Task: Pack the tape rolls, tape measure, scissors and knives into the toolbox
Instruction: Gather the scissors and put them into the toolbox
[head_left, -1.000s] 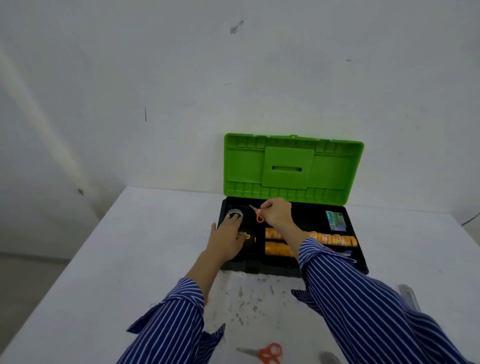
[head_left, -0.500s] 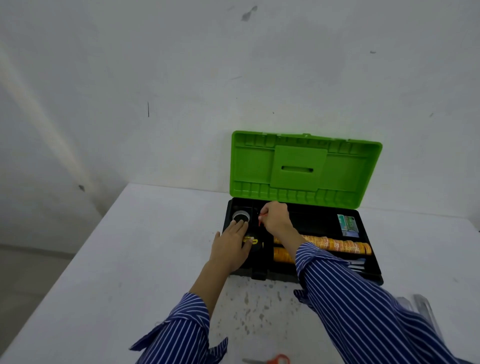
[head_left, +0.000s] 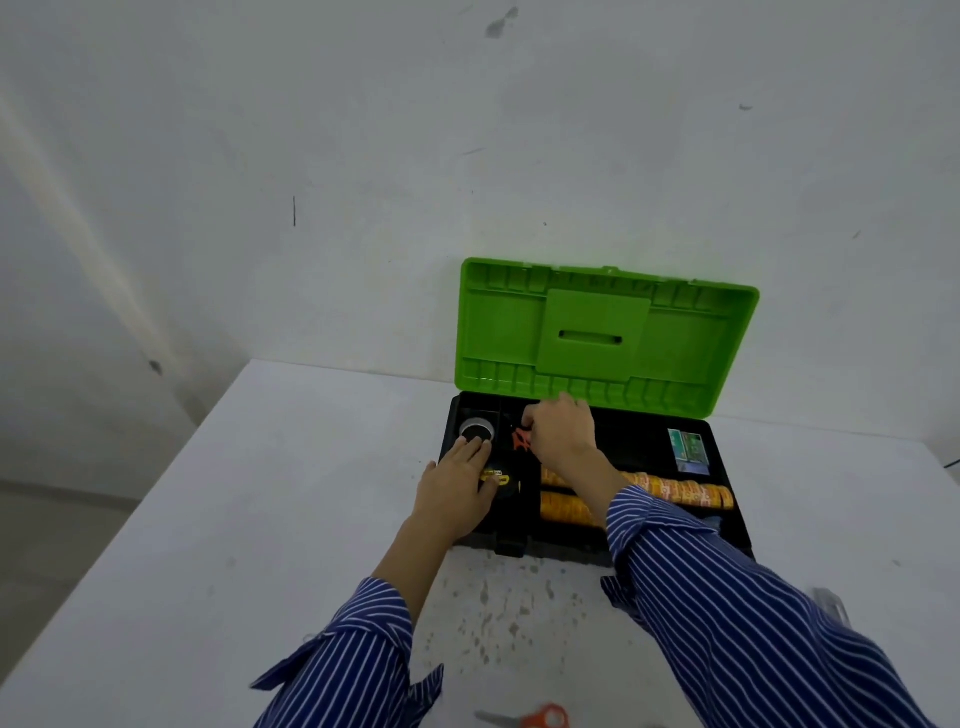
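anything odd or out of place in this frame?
One pair of orange-handled scissors lies on the table at the near edge, outside the toolbox. Brownish stains spot the table in front of the box. Otherwise nothing stands out.

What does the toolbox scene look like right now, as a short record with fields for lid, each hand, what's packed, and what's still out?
lid: green toolbox lid open, standing upright
left hand: left hand flat, fingers straight, resting over the yellow tape measure, fingertips at the grey tape roll
right hand: right hand gripping small orange scissors inside the black toolbox tray
packed: orange tape rolls in rows, a green packet
still out: orange-handled scissors on the white table
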